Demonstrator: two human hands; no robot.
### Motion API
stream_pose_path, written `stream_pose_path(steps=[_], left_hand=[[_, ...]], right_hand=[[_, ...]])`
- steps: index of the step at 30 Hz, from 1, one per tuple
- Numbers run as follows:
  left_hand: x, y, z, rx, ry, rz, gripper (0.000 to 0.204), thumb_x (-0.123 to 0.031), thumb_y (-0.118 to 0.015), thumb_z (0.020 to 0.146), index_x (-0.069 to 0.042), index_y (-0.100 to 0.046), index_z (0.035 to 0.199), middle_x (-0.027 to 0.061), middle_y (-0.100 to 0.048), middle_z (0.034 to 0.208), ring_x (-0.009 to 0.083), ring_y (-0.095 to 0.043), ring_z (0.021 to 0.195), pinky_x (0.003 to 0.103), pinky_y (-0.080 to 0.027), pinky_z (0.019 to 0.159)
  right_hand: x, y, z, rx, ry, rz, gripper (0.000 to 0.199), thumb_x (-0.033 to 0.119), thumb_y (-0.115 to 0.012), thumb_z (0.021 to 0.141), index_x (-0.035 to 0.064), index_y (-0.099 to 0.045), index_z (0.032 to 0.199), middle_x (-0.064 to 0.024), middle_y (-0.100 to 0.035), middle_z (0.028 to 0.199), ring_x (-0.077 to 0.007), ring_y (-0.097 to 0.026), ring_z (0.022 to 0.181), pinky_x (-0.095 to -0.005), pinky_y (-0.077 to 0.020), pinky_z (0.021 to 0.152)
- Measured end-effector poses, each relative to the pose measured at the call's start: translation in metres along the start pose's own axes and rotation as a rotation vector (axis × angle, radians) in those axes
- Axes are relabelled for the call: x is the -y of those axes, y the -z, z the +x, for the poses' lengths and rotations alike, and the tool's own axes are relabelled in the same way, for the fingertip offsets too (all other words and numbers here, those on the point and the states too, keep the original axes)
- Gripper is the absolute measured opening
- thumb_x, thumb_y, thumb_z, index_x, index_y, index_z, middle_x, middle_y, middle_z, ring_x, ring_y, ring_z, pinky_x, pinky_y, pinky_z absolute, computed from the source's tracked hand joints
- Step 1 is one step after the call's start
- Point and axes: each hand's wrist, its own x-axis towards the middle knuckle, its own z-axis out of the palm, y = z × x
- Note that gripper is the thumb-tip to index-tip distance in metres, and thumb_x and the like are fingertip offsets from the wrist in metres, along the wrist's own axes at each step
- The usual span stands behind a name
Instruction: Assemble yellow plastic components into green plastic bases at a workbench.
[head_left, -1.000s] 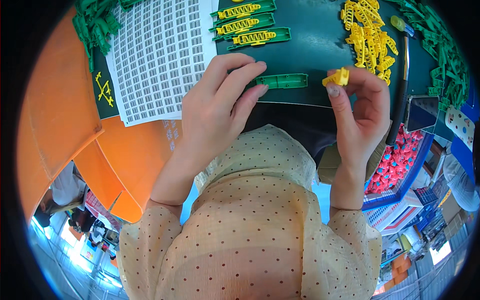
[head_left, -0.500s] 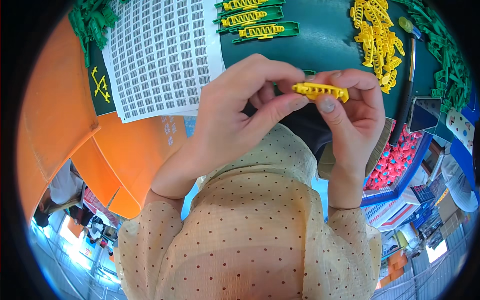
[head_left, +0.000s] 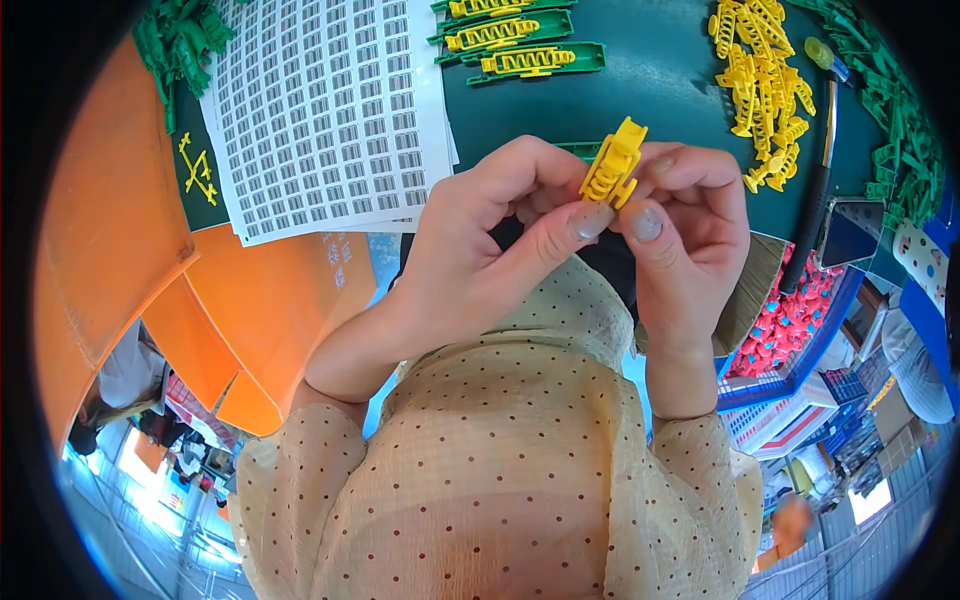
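Between my two hands a small yellow plastic part (head_left: 611, 170) with a row of coil-like ribs stands tilted, one end up. My left hand (head_left: 500, 220) pinches its lower end with thumb and forefinger. The thumb and fingers of my right hand (head_left: 690, 210) close on its right side. Behind the hands, a green plastic tray-like piece (head_left: 575, 150) lies partly hidden on the table. Farther off, several green pieces with yellow ribbed parts set in them lie in a row, the nearest being a filled green piece (head_left: 590, 57).
Printed label sheets (head_left: 320, 120) lie left of the hands, beside a yellow sprue (head_left: 197, 170). At right are a heap of yellow parts (head_left: 765, 100), green pieces (head_left: 905, 130), a black-handled tool (head_left: 812, 220) and a phone (head_left: 850, 232). A crate of red items (head_left: 790, 320) stands below.
The yellow part has turned from lying level to standing tilted up. My hands have shifted slightly, with the left thumb now at its lower end.
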Motion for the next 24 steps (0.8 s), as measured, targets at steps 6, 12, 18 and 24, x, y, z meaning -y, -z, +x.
stream_pose_path(steps=[6, 12, 18, 24], left_hand=[[-0.006, 0.006, 0.000, 0.089, 0.059, 0.071, 0.015, -0.014, -0.065, 0.096, 0.000, -0.062, 0.102, 0.0015, -0.065, 0.085, 0.0059, -0.060, 0.076, 0.022, -0.049, 0.069], [-0.009, 0.017, -0.002, 0.038, -0.049, 0.486, 0.024, -0.017, -0.079, 0.082, -0.003, -0.064, 0.095, 0.0067, -0.063, 0.079, 0.0175, -0.059, 0.067, 0.028, -0.046, 0.061], [0.003, 0.035, 0.006, -0.135, -0.567, 1.084, 0.035, -0.006, -0.083, 0.071, -0.006, -0.066, 0.102, 0.0072, -0.066, 0.101, 0.0227, -0.061, 0.090, 0.031, -0.048, 0.076], [0.021, 0.028, 0.012, -0.161, -0.599, 0.996, 0.035, -0.008, -0.076, 0.076, -0.007, -0.062, 0.108, 0.0065, -0.065, 0.095, 0.0269, -0.059, 0.087, 0.037, -0.044, 0.075]], right_hand=[[0.004, 0.004, -0.002, -0.026, -0.089, -0.349, 0.027, 0.000, -0.076, 0.083, 0.0008, -0.061, 0.105, -0.0111, -0.065, 0.112, -0.0096, -0.055, 0.089, -0.0240, -0.0446, 0.080], [0.012, 0.005, 0.001, 0.074, -0.075, -0.373, 0.031, -0.001, -0.077, 0.080, 0.0014, -0.062, 0.106, -0.0095, -0.064, 0.109, -0.0112, -0.055, 0.093, -0.0243, -0.0433, 0.081], [0.031, 0.013, 0.018, 0.298, 0.287, -1.504, 0.032, -0.005, -0.077, 0.073, 0.0049, -0.066, 0.101, -0.0095, -0.066, 0.103, -0.0241, -0.060, 0.099, -0.0342, -0.0468, 0.087], [0.012, 0.011, 0.026, 0.409, 0.398, -1.585, 0.034, 0.002, -0.077, 0.068, 0.0092, -0.070, 0.100, -0.0031, -0.066, 0.100, -0.0265, -0.057, 0.093, -0.0360, -0.0479, 0.080]])
